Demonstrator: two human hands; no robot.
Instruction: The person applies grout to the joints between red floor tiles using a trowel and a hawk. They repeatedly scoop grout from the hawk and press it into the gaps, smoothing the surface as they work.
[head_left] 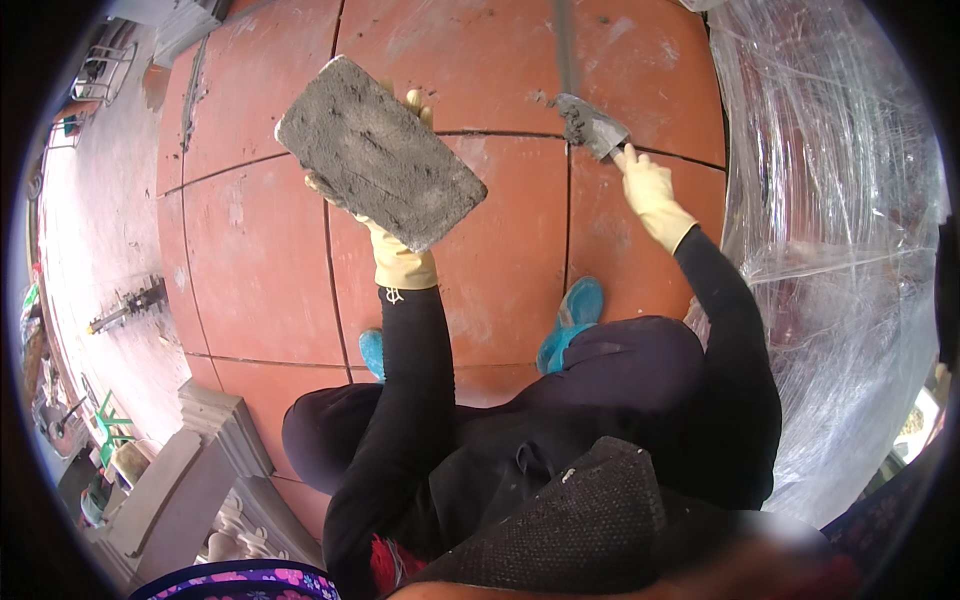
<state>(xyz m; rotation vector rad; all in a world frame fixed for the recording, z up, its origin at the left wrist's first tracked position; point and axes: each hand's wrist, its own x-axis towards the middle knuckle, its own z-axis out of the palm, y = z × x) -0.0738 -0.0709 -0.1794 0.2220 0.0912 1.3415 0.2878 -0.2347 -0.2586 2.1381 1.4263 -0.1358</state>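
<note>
My left hand, in a pale yellow rubber glove, grips a rectangular board from beneath. Grey mortar coats the board's top, and some gloved fingers show past its far edge. The gloved right hand is closed round the handle of a small trowel. A lump of wet mortar sits at the blade's left side, over a joint between large terracotta tiles. Beyond the blade, that joint is filled with grey; the joints nearer me look dark.
Crumpled clear plastic sheeting covers something bulky along the right. Grey moulded blocks stand at lower left. Farther left, a dark long tool lies on the pale floor near a green stool. My blue shoes rest on the tiles.
</note>
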